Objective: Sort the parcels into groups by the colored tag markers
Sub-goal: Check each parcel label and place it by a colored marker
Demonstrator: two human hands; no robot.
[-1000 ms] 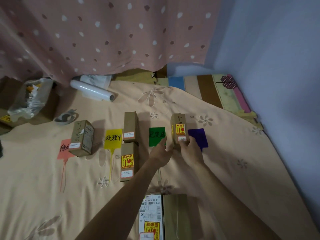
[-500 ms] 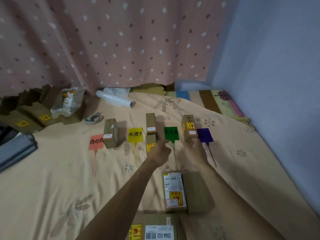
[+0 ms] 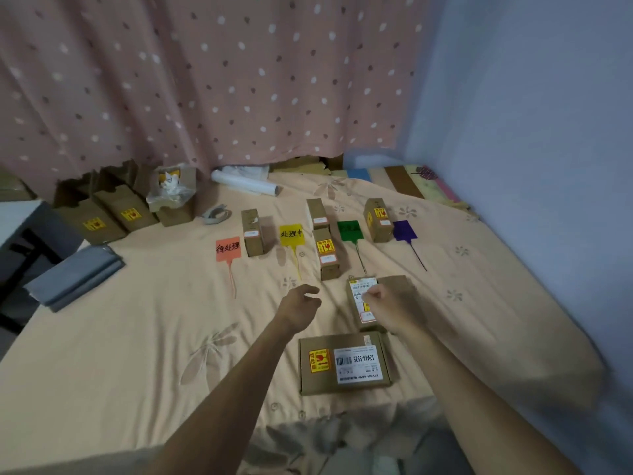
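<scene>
The big flat parcel lies near the front edge of the bed. The smaller labelled parcel lies just behind it, in front of the green tag. It looks light and stiff, maybe breakable, so hold its long sides. The right hand hangs over it, fingers curled, pinching nothing. The left hand is loosely curled and empty.
</scene>
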